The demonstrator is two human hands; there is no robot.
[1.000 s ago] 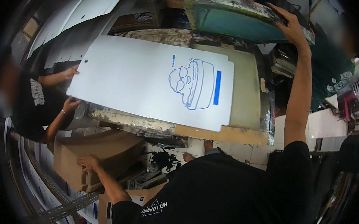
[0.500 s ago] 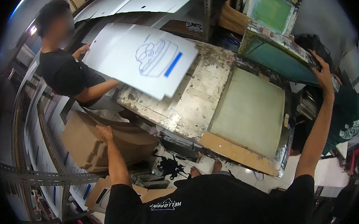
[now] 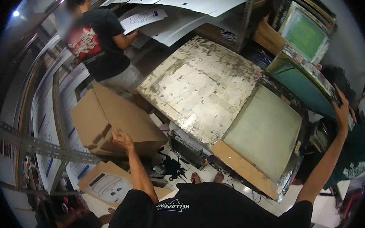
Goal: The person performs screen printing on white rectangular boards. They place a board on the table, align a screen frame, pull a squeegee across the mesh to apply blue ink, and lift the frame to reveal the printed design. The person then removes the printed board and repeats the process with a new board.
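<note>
My left hand (image 3: 122, 140) is closed on the edge of a brown cardboard sheet (image 3: 135, 121), which leans with other cardboard at the left of the worktable. To the right, my right hand (image 3: 342, 110) grips the outer edge of a screen-printing frame (image 3: 304, 83). That frame is tilted up, its teal mesh facing the table. Below it lies a pale, flat printing bed (image 3: 265, 132) with a tan strip (image 3: 244, 168) along its near side. Some fingertips of my right hand are hidden behind the frame.
Left of the paint-crusted worktable (image 3: 202, 87), a co-worker (image 3: 103, 43) holds a white printed sheet (image 3: 143, 19) by the rack. Metal shelves (image 3: 59, 117) of sheets line the left. A green screen (image 3: 305, 31) stands behind. Another person (image 3: 356, 153) is at right; printed cardboard (image 3: 107, 187) lies low left.
The co-worker has turned away and carried the printed sheet from over the worktable toward the back rack. My view has shifted left; both my hands keep their places on the cardboard and frame.
</note>
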